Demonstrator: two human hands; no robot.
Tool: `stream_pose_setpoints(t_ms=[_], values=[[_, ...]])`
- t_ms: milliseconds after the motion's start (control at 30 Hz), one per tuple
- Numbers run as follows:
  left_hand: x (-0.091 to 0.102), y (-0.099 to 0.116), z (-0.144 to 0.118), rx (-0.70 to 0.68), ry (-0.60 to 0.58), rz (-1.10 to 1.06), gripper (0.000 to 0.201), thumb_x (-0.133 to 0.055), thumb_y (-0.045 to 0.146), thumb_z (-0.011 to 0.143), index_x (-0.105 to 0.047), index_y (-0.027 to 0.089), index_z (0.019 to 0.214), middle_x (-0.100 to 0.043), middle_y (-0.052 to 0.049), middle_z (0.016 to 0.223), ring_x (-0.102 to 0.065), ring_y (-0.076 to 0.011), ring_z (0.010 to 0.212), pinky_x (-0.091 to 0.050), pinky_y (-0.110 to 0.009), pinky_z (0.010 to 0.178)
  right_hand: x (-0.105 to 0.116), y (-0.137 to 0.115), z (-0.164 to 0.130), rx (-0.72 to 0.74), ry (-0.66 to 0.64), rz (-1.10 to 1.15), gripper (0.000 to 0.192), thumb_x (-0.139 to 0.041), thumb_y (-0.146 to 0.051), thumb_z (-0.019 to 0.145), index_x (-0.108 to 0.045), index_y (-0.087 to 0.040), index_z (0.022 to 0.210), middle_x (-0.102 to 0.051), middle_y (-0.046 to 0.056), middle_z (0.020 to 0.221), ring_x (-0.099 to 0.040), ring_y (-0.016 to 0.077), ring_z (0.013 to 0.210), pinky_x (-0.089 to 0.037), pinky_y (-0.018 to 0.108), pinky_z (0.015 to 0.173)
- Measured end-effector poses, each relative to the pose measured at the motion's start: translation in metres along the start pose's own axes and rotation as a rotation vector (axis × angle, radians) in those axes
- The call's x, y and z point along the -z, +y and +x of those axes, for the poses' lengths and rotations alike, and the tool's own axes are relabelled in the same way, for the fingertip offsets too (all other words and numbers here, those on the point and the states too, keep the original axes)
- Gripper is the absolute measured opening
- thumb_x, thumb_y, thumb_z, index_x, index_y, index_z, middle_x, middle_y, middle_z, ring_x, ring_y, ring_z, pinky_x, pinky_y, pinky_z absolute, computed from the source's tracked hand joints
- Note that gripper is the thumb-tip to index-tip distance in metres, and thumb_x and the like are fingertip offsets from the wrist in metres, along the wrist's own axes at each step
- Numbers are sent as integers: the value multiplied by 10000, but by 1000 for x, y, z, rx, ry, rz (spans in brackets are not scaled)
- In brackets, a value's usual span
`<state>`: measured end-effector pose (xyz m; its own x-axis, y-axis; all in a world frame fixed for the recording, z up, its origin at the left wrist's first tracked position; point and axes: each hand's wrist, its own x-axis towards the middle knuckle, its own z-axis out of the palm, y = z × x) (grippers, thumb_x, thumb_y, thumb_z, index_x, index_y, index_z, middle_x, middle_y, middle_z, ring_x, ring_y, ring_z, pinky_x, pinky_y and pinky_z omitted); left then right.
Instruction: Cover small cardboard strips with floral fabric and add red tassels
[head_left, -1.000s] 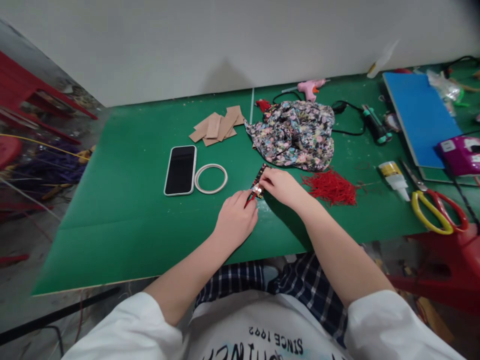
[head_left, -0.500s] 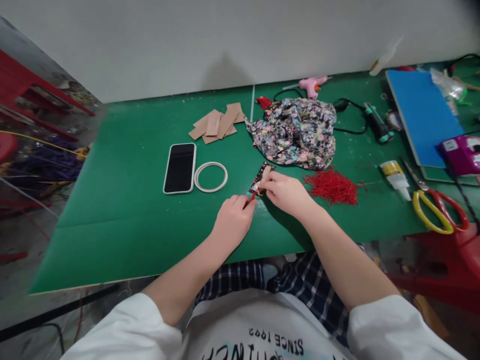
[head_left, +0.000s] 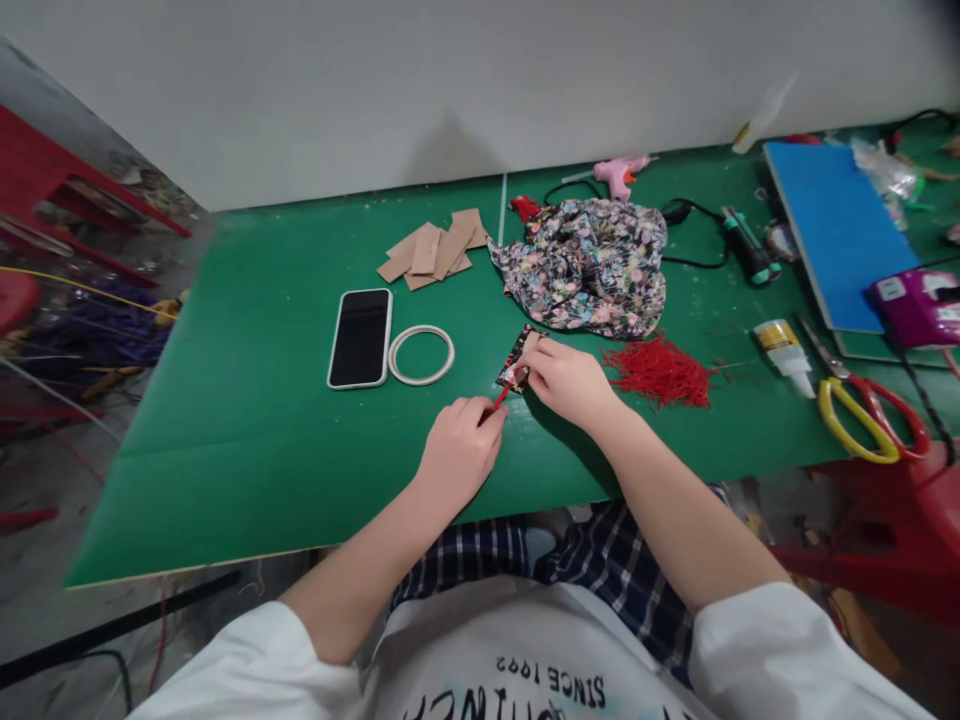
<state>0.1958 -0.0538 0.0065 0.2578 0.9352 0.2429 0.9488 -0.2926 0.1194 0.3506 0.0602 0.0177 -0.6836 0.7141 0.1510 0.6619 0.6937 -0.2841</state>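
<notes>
Floral-edged piece (head_left: 516,349) on green table (head_left: 247,420), two hands attending

Left hand (head_left: 461,438): fingers closed round a slim red item (head_left: 501,394), its tip pointing to 1 o'clock at the piece. Right hand (head_left: 568,380): fingers drawn narrow against the piece, which lies at their 10 o'clock; whether they grip it, cannot tell. Around the piece: crumpled floral cloth (head_left: 585,270), 1 o'clock; red strings (head_left: 660,372), 3 o'clock; white rings (head_left: 396,370), 9 o'clock; cardboard strips (head_left: 426,250), 11 o'clock.

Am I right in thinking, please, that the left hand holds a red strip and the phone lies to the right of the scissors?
Not quite: the head view shows the phone left of the scissors; the left hand does hold a red strip.
</notes>
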Motion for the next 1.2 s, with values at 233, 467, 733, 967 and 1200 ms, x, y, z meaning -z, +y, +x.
stream_pose_setpoints(t_ms=[233,467,733,967,1200], values=[[5,2,-8,83,33,-53,243,-447,233,880,-602,162,1053,-594,-73,953,-524,-189,840,-440,-318,745,-5,1,-10,214,117,101,325,-401,-59,815,-649,-110,1019,-643,100,996,-521,195,963,-445,320,876],[5,3,-8,164,-12,-9,268,-445,290,883,-570,168,1086,-595,-66,912,-519,-200,821,-431,-324,727,-16,-3,-17,235,68,34,307,-437,-81,818,-639,-139,1043,-659,84,1071,-527,221,1078,-435,379,885],[6,3,2,133,-76,-4,350,-438,285,881,-507,168,1204,-572,-80,1017,-502,-209,884,-423,-332,767,-17,-3,-17,190,150,172,350,-415,-46,793,-638,-137,1048,-661,77,1058,-531,197,1066,-427,357,923],[4,5,8,180,-65,30,308,-407,294,895,-550,168,1136,-579,-78,922,-499,-208,829,-411,-331,718,-19,-1,-16,108,227,265,320,-405,-63,807,-663,-143,979,-637,97,998,-535,193,963,-449,354,878],[5,10,4,204,-63,31,201,-447,287,877,-605,162,874,-567,-72,869,-504,-198,788,-415,-326,695,-21,1,-17,118,167,185,318,-410,-68,818,-653,-165,998,-649,80,1000,-531,200,977,-412,381,902]])
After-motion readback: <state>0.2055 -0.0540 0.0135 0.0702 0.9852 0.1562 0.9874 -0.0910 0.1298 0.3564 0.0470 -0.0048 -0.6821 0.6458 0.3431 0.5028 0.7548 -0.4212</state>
